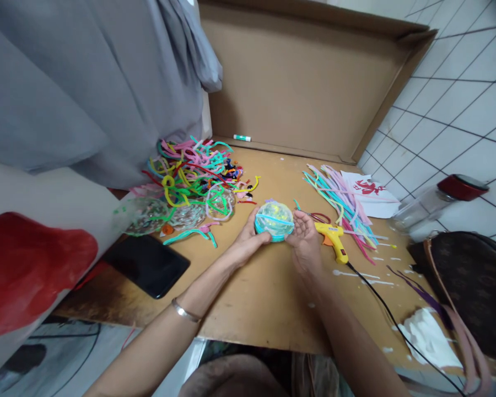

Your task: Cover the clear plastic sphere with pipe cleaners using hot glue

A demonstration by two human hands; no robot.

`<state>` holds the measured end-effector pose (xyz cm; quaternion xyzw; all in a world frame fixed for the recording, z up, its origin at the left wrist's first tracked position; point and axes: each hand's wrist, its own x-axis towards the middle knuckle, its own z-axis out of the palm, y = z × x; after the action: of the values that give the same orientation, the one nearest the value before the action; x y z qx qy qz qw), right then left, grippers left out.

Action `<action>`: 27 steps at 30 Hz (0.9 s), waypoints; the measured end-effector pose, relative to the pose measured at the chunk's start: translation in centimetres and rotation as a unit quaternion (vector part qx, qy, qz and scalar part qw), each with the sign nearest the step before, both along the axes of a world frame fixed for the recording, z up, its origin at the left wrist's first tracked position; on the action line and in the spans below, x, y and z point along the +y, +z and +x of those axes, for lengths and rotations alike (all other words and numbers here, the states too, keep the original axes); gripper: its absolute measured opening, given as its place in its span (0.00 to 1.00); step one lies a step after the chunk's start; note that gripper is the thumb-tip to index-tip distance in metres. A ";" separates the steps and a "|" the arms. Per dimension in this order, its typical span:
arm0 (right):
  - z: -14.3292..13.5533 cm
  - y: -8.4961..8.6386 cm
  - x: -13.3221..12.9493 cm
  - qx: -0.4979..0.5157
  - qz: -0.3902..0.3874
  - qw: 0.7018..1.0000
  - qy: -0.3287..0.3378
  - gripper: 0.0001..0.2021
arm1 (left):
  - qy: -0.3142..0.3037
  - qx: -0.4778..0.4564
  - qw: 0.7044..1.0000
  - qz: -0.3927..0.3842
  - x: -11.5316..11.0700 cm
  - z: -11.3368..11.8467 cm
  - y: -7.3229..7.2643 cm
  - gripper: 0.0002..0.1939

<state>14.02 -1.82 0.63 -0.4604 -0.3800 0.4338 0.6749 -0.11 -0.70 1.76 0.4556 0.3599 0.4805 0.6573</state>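
Between my two hands is a clear round container (pixel 276 212) with turquoise pipe cleaner round its lower edge and a light blue strip across its face. My left hand (pixel 251 231) grips its left side, the thumb along the lower edge. My right hand (pixel 305 234) is curled at its right side, fingertips by the rim. To the right of that hand lies a yellow glue gun (pixel 333 241) with an orange trigger. Red-handled scissors (pixel 319 217) lie just behind it, partly hidden. A short green pipe cleaner piece (pixel 296 204) is near my right fingertips.
A tangled heap of coloured pipe cleaners (pixel 190 171) covers the back left, beside a black phone or tablet (pixel 151 266). Straight pipe cleaners (pixel 343 193) lie at right. A glass bottle (pixel 421 204), dark bag (pixel 467 286) and crumpled tissue (pixel 427 336) line the right edge. Cardboard (pixel 297 82) stands behind.
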 end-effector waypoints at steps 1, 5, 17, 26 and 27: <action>0.1 -0.1 0.0 -0.005 0.001 1.000 0.000 0.29 | 0.001 0.000 1.000 0.002 0.0 0.0 0.0 0.52; 0.3 -0.4 0.1 -0.004 0.004 1.000 0.010 0.31 | 0.005 0.015 1.000 -0.009 0.0 0.0 -0.2 0.53; 0.7 0.1 0.1 -0.004 0.005 0.999 0.033 0.27 | -0.003 -0.017 1.000 0.006 -0.1 0.3 -0.2 0.52; 2.0 0.4 0.6 -0.053 0.017 0.998 0.029 0.31 | -0.059 -0.080 0.989 -0.113 0.4 -0.4 0.4 0.43; 2.2 0.4 0.6 -0.052 0.017 0.998 0.032 0.31 | -0.060 -0.083 0.988 -0.117 0.5 -0.5 0.4 0.41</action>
<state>16.20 -1.18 1.04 -0.4588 -0.4366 0.4242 0.6472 -0.63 -0.17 2.12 0.3551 0.3300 0.4313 0.7609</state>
